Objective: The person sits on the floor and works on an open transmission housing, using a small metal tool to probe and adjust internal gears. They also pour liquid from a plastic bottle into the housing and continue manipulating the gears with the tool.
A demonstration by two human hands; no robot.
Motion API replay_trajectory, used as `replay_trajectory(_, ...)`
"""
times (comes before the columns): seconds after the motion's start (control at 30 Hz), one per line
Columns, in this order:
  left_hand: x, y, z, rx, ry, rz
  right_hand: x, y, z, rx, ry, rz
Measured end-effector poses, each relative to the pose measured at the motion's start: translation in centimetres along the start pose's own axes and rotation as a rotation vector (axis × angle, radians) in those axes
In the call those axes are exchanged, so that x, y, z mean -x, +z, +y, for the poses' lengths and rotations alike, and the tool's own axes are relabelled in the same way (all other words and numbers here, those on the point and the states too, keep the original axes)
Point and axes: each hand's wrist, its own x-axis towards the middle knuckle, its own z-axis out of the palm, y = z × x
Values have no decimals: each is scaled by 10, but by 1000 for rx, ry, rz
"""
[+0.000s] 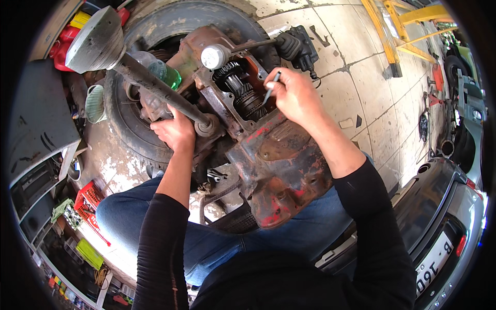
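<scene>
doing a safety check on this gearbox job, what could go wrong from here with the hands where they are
1. The right hand holds a thin metal tool over the open gear cluster; it could slip, drop into the casing, or leave fingers nicked on the teeth.
2. The left hand grips the housing beside the long shaft; if the shaft turns or shifts, fingers could get pinched.
3. The rusty gearbox housing rests on a tyre and could tip toward the person's legs.
</scene>
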Motion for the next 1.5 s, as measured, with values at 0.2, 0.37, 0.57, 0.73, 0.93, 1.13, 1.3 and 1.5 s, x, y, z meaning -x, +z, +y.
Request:
replay_trajectory(0.2,2,2,3,-1,11,1,3,16,11,-246,48,-60)
replay_trajectory(0.37,3,-1,4,9,5,1,2,3,3,-92,5,-26)
replay_trajectory(0.57,3,-2,4,3,2,7,-9,-7,8,-162,55,5)
replay_trajectory(0.73,7,-1,7,2,13,-7,-1,15,23,-240,31,-118)
replay_trajectory(0.93,7,-7,6,-3,16,5,-1,-7,-5,-85,13,-36)
replay_trajectory(1.13,8,-7,8,0,29,12,-6,-4,2,-64,5,3)
replay_trajectory(1.3,8,-4,8,12,20,13,-1,9,10,-308,4,-68)
replay_trajectory(1.5,10,-7,11,16,19,3,-5,-8,2,-201,-9,73)
